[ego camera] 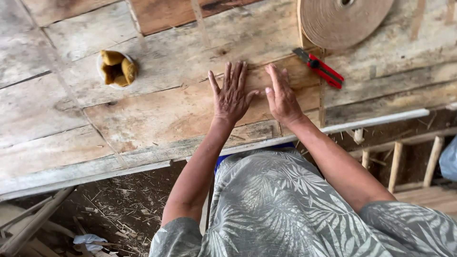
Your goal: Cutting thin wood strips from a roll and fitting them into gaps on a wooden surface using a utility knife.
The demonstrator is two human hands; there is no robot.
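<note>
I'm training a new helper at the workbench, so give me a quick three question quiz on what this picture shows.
1. True or false: both hands lie flat, palms down, on the wooden board.
2. Which thing lies nearest the right hand? A: the white cup of yellowish lumps; B: the red utility knife; C: the roll of tan strip.
3. Fill in: the left hand holds ____.

Key
1. True: fingers spread, side by side, pressing on the board.
2. B: the knife lies just beyond the right fingertips, untouched.
3. Nothing: it rests open on the wood.
</note>
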